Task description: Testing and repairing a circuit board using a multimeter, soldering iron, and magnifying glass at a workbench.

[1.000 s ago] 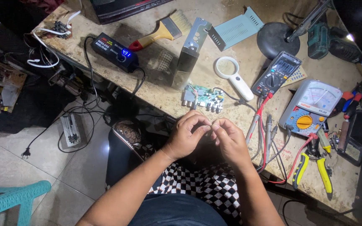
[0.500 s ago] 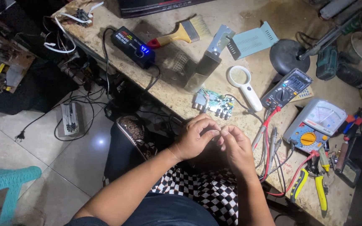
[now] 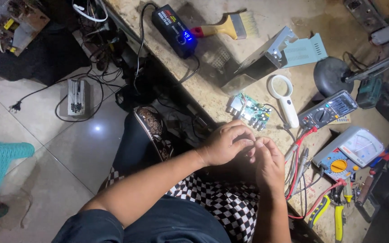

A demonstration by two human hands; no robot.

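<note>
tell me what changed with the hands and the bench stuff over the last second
The left hand and right hand closed in on each other: a second ago their fingertips were slightly apart, now they press together, just off the bench edge. Whatever they pinch is too small to make out. The view shifted too. The circuit board, magnifying glass, brush and meters stayed where they lay.
</note>
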